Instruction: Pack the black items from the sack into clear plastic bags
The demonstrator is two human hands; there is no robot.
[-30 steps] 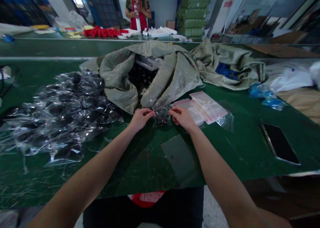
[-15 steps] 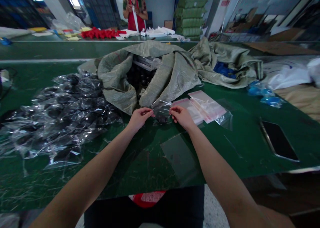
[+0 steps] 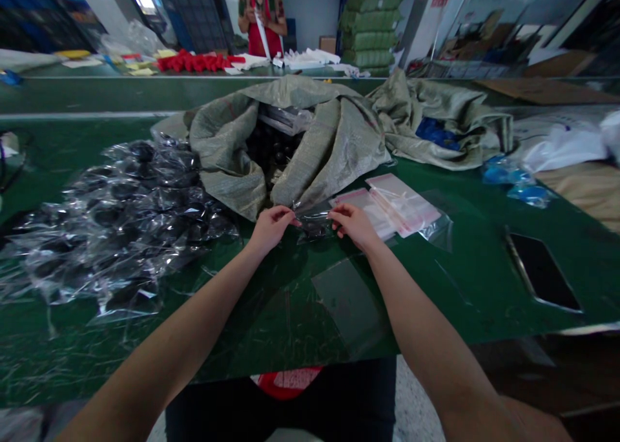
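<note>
At green tabletop (image 3: 285, 329), in front of open sack (image 3: 334, 145): holding clear bag (image 3: 314, 214) by both sides, with dark object (image 3: 317, 231) inside. Pinching left side in closed fingers of left hand (image 3: 271, 227), right side in closed fingers of right hand (image 3: 356, 225). Heaped to left: wrapped dark pieces (image 3: 140, 216). Lying just beyond right hand: flat packets (image 3: 404, 203). Farther right, well apart: phone (image 3: 545, 271). Nearer, between forearms: clear sheet (image 3: 349, 303). Across, beyond sack: person (image 3: 264, 22) gripping white strip (image 3: 262, 35).

Both bare forearms reaching forward, left hand (image 3: 272, 227) and right hand (image 3: 355, 225) apart, fingertips pinched, palms inward.
</note>
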